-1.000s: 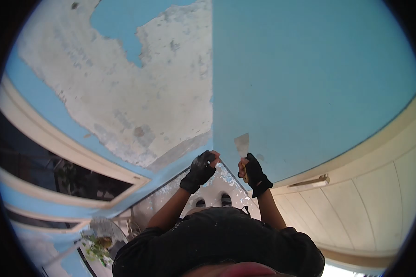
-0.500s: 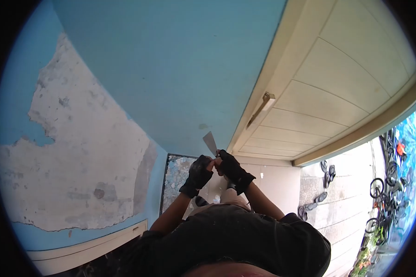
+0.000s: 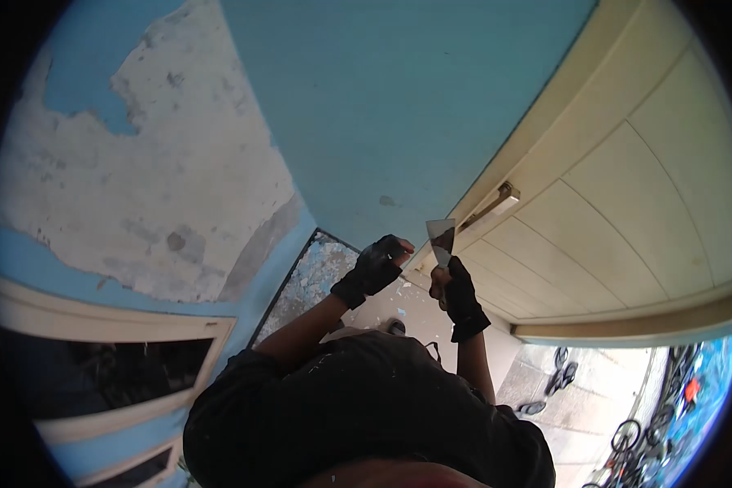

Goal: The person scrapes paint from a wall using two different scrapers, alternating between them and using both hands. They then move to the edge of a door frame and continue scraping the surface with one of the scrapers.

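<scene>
My right hand [image 3: 455, 294], in a black fingerless glove, is closed round the handle of a putty knife [image 3: 441, 236]. The flat metal blade points up in front of the cream door, with dark patches across its face. To the left, my left hand [image 3: 380, 264] wears a matching glove. Its bare fingers are loosely bent with a gap at the thumb, and I see nothing held in them. Behind the hands rises a blue wall [image 3: 382, 114]. Pale flakes [image 3: 301, 281] lie on the floor at the wall's foot, left of my left hand.
On the left, a wall has a large bare plaster patch [image 3: 171, 187] with ragged paint edges, above a framed window [image 3: 114, 370]. At right stands the cream door [image 3: 626, 203] with a metal handle [image 3: 496, 207]. Sandals [image 3: 563, 376] and bicycles [image 3: 626, 437] are outside.
My hands have moved apart from each other. The putty knife has gone right and stands more upright in my right hand. The view has turned, bringing the window more into sight.
</scene>
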A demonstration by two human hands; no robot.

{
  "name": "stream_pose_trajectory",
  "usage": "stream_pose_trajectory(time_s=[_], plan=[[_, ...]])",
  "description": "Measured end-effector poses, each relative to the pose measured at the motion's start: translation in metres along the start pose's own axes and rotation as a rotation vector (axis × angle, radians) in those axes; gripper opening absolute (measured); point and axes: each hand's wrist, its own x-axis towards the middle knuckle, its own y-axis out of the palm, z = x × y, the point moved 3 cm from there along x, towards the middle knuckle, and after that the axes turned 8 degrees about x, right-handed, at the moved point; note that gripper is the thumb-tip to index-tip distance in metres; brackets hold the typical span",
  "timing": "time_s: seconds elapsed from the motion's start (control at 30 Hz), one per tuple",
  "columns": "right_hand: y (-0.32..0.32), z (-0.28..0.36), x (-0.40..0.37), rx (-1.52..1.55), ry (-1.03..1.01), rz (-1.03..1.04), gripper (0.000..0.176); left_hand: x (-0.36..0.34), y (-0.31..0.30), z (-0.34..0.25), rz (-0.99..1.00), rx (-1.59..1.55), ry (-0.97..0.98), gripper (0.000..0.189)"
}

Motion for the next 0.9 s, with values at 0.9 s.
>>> stream_pose_trajectory(time_s=[0.9], plan=[[0.155, -0.05, 0.128, 0.248, 0.24, 0.478, 0.026, -0.043, -0.141, 0.062, -0.564, 0.275, -0.259, 0.012]])
